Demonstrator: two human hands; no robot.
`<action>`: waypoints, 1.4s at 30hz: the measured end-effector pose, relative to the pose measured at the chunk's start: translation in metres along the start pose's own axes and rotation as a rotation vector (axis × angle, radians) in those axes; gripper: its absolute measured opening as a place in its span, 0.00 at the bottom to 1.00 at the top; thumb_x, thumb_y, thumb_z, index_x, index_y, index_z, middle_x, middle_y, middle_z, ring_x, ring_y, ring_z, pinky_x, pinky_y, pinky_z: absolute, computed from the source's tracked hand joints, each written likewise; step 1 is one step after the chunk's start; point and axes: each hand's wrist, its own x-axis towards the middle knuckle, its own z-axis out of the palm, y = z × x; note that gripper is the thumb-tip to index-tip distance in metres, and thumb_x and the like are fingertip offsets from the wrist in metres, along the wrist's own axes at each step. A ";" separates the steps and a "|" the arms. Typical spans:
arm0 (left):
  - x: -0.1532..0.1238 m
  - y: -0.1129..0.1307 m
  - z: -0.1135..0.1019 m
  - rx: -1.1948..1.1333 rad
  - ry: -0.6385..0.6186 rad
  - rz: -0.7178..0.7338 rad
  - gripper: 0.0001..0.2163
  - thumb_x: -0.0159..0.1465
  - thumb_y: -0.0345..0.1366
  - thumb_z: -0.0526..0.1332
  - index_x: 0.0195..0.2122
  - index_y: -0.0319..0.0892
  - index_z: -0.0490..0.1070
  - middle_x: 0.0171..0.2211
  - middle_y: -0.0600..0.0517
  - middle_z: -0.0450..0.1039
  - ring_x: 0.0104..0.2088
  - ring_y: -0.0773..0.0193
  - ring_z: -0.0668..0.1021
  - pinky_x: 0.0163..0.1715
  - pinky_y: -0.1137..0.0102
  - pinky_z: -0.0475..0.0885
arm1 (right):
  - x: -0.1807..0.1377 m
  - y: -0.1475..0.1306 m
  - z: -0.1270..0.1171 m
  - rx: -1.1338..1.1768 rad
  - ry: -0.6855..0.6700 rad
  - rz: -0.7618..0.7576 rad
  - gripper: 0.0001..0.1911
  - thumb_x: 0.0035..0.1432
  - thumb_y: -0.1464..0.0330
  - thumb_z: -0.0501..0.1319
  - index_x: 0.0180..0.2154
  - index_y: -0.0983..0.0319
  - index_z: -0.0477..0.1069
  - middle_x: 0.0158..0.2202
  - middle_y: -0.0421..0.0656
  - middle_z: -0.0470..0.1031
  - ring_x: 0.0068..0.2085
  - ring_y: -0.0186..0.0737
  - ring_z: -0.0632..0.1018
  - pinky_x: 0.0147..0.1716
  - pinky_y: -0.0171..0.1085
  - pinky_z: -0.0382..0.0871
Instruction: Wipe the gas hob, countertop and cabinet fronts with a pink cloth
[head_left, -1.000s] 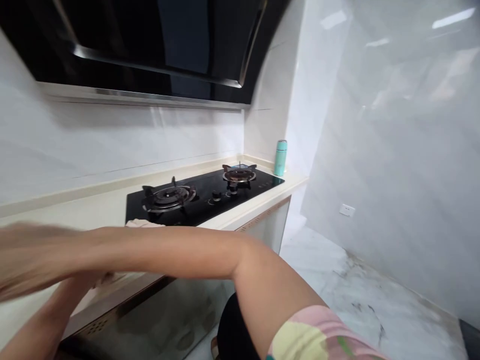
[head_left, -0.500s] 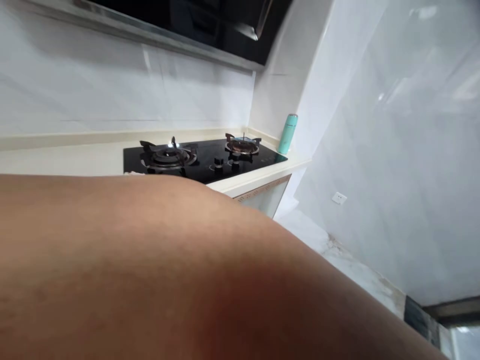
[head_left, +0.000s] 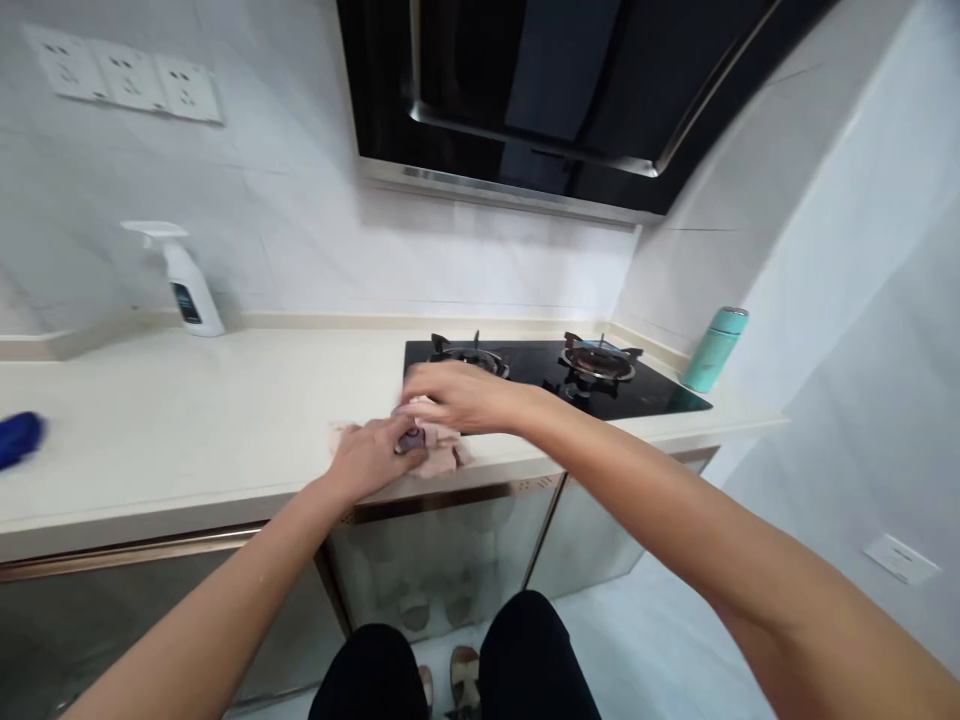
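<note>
A crumpled pale pink cloth [head_left: 442, 452] lies on the cream worktop [head_left: 187, 420], just in front of the left corner of the black gas hob [head_left: 555, 375]. My left hand [head_left: 375, 455] rests on the cloth's left side with the fingers curled over it. My right hand [head_left: 457, 395] reaches in from the right and is over the cloth's top, fingers bent down onto it. Both hands meet on the cloth; its middle is hidden under them.
A white spray bottle [head_left: 187, 285] stands at the back wall on the left. A blurred blue object [head_left: 16, 438] lies at the left edge. A teal flask [head_left: 712, 348] stands right of the hob. A black hood [head_left: 570, 90] hangs above. Wall sockets [head_left: 124, 75] are upper left.
The view swung left from the hob's right side. My right arm, which filled the picture half a second ago, has stretched out, and both hands now show on the cloth.
</note>
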 end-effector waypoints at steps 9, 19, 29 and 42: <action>0.008 0.016 0.018 0.099 -0.043 0.171 0.21 0.72 0.49 0.56 0.63 0.55 0.72 0.69 0.51 0.68 0.69 0.47 0.67 0.64 0.50 0.67 | -0.218 0.197 0.047 -0.357 0.517 0.809 0.23 0.68 0.57 0.48 0.44 0.62 0.78 0.47 0.55 0.79 0.51 0.55 0.77 0.55 0.52 0.70; 0.098 0.131 0.078 -0.025 -0.197 0.458 0.23 0.75 0.52 0.46 0.58 0.49 0.74 0.63 0.47 0.74 0.64 0.50 0.71 0.60 0.50 0.68 | -0.228 0.214 0.075 -0.474 0.446 0.811 0.29 0.67 0.47 0.45 0.48 0.56 0.76 0.53 0.49 0.78 0.52 0.57 0.78 0.49 0.54 0.71; 0.139 0.082 0.056 -0.024 -0.354 0.312 0.32 0.67 0.63 0.53 0.62 0.47 0.72 0.65 0.45 0.72 0.64 0.48 0.73 0.63 0.55 0.66 | -0.232 0.214 0.076 -0.414 0.494 0.754 0.25 0.65 0.50 0.47 0.47 0.53 0.77 0.52 0.47 0.79 0.50 0.55 0.79 0.47 0.52 0.73; 0.146 -0.043 0.016 0.158 -0.328 -0.015 0.31 0.70 0.62 0.49 0.68 0.51 0.64 0.69 0.46 0.67 0.66 0.49 0.71 0.64 0.54 0.64 | -0.223 0.199 0.074 -0.465 0.509 0.770 0.25 0.63 0.53 0.46 0.46 0.56 0.77 0.51 0.49 0.79 0.48 0.56 0.79 0.46 0.55 0.72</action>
